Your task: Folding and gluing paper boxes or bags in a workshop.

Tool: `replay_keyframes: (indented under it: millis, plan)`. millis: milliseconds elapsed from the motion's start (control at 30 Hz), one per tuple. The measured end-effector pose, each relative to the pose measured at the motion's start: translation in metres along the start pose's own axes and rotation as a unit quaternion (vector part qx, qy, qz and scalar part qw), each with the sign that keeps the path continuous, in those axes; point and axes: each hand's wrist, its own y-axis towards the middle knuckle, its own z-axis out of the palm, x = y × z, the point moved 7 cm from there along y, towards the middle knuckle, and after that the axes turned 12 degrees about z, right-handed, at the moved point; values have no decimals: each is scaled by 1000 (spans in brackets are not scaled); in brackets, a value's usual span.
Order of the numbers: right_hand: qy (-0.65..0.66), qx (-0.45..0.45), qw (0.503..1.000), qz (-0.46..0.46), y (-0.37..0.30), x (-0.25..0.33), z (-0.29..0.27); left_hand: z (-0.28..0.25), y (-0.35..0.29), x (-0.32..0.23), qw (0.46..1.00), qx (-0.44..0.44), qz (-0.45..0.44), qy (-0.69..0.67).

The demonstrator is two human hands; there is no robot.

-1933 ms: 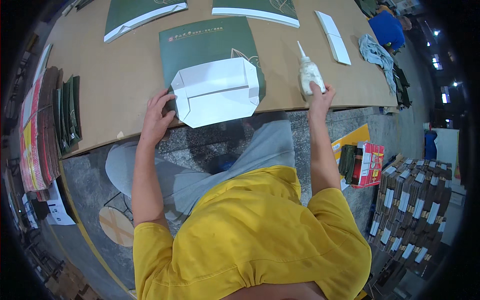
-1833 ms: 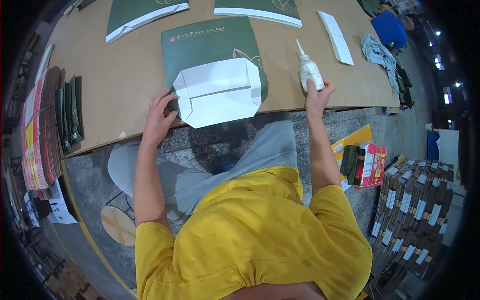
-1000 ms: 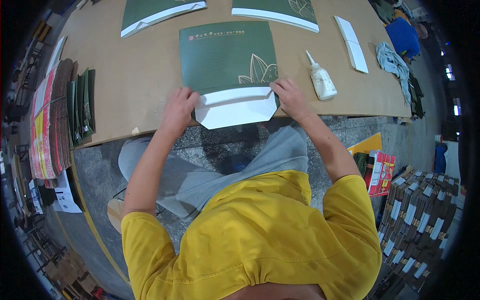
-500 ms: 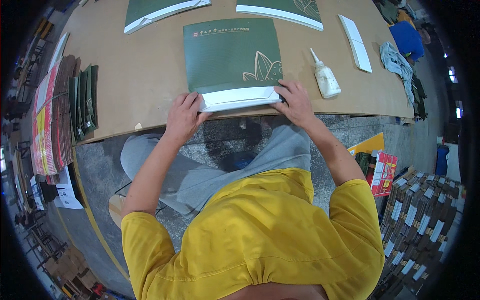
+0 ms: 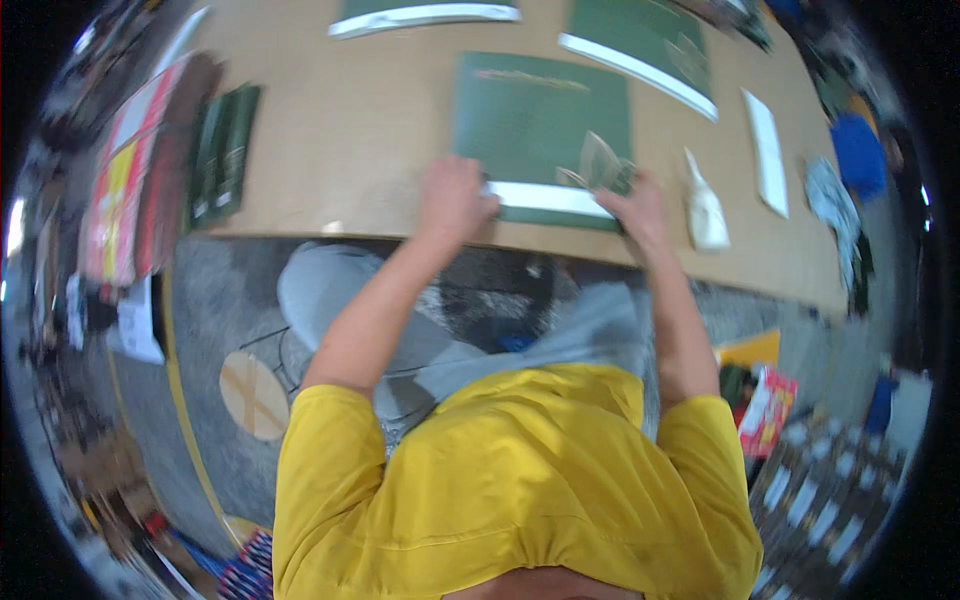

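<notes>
A flat green paper bag (image 5: 540, 120) with a gold leaf print lies near the table's front edge. Along its near end runs a white strip (image 5: 545, 197), with a green band below it. My left hand (image 5: 457, 200), slightly blurred, is closed at the strip's left end. My right hand (image 5: 637, 210) grips the right end, its thumb lying on the strip and its fingers at the bag's edge. Right of that hand stands or lies a white squeeze bottle (image 5: 708, 215) with a pointed nozzle.
Two more green bags with white strips, one at the back (image 5: 425, 15) and one at back right (image 5: 640, 65), lie on the brown table (image 5: 340, 120). A white folded strip (image 5: 767, 155) and grey-blue cloth (image 5: 835, 205) are right. Folded green bags (image 5: 222, 150) and a bundled stack (image 5: 135, 170) stand left.
The view has shifted, so the table things appear further right. The near end's wide white flap now shows as a narrower strip with green below it. Both hands remain at its ends.
</notes>
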Motion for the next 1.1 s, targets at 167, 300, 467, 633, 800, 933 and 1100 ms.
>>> replay_keyframes:
  millis: [167,300,467,633,800,933,1100]
  plan:
    - [15,120,991,63,-3,6,-5,3,-5,-8,994,-56,49,-77]
    - [-64,88,993,45,9,-17,-5,-35,-16,67,982,-81,21,-169]
    - [-86,69,994,14,-10,43,9,-143,-100,233,886,-169,-239,360]
    - [-22,128,988,-89,-9,133,57,-142,-116,289,876,-22,-323,357]
    - [24,232,953,-191,-11,207,146,-154,-116,289,884,-65,-241,395]
    - [23,244,961,-127,-27,253,241,-173,-119,286,909,-79,-246,327]
    - [66,224,962,-142,-75,312,322,-193,-125,289,919,-129,-240,286]
